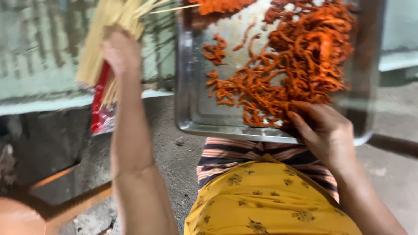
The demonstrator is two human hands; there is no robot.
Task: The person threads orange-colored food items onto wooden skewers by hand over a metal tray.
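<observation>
Yellow floral cloth (265, 200) lies nearest; orange strips (283, 74) at the tray's (191, 109) near edge are pinched by right hand (324, 130) fingers, a skewer bundle (109, 39) is clenched by the left hand (119, 52); most strips remain unskewered.

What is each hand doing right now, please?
Left hand: closed on a bundle of thin sticks.
Right hand: on orange strips in the metal tray; grip unclear.

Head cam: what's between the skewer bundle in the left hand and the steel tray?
Nothing solid: between the skewer bundle and the steel tray, the head view shows only blurred pale-green wall behind.
</observation>
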